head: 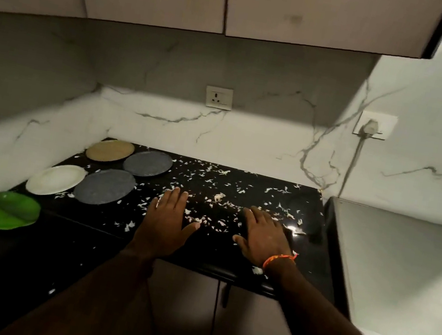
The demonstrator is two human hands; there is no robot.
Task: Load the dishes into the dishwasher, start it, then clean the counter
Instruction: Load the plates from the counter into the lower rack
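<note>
**Nothing loaded yet, counter still littered**

Five plates, from the green plate to the grey plate, sit unloaded at left. The left hand and right hand lie flat, fingers straight, holding nothing, on the scrap-strewn counter. No dishwasher is identifiable.

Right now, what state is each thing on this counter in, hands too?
left hand: open, flat on counter
right hand: open, flat on counter
counter: strewn with white scraps
five plates: lying flat, not loaded
wall plug: plugged in
</note>
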